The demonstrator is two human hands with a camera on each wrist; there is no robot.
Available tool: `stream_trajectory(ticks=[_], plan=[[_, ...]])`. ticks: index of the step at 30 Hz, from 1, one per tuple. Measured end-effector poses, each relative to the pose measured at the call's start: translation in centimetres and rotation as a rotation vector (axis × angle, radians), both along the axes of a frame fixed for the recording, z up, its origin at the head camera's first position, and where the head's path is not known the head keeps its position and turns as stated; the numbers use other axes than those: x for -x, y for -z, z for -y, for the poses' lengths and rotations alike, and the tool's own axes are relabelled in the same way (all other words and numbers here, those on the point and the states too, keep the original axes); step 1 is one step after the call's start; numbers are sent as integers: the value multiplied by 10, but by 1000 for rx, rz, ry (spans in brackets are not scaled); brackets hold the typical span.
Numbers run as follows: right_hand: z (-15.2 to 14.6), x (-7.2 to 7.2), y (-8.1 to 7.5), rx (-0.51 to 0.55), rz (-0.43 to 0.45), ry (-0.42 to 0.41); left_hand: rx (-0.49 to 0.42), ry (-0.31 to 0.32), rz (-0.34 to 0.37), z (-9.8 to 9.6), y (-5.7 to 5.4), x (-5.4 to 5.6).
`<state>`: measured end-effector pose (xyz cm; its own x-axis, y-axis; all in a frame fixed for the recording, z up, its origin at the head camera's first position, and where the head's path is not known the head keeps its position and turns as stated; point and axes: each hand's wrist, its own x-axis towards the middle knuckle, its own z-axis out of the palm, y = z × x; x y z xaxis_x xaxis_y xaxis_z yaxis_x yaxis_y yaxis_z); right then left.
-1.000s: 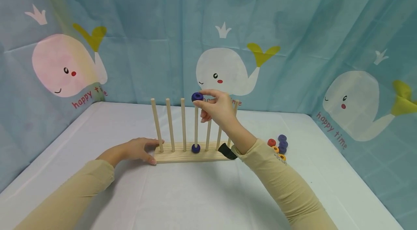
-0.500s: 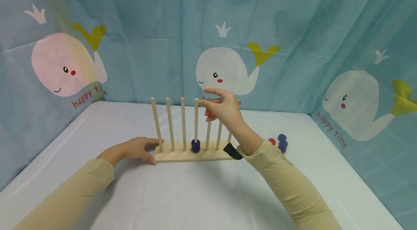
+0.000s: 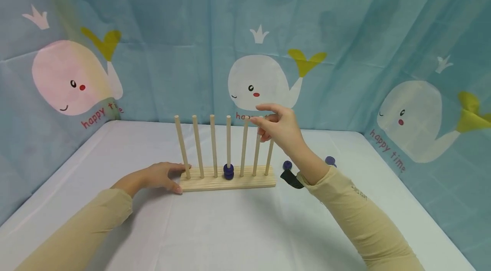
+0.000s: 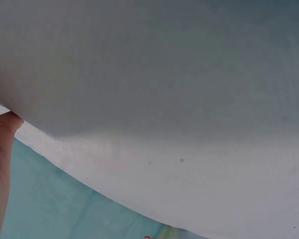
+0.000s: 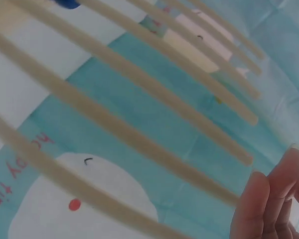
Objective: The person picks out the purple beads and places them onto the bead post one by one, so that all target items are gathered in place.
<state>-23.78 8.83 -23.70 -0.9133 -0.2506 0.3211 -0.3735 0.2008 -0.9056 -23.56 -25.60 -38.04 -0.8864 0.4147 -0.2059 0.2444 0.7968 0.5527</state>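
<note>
Blue cloth hangs behind a white table. Two round purple beads sit on the middle peg of a pale wooden rack. The left hand grips its left end; the right hand has fingers apart.

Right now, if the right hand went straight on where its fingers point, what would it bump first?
Probably the fifth peg from the left, near its top. Depth is unclear, so the right hand might slip past.
</note>
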Motion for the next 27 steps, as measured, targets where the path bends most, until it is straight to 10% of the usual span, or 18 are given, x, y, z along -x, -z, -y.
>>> stream_trajectory(ticks=[27], plan=[[-80,10,42,-314,-110,82,12,-19,12,-5,-5,-3]])
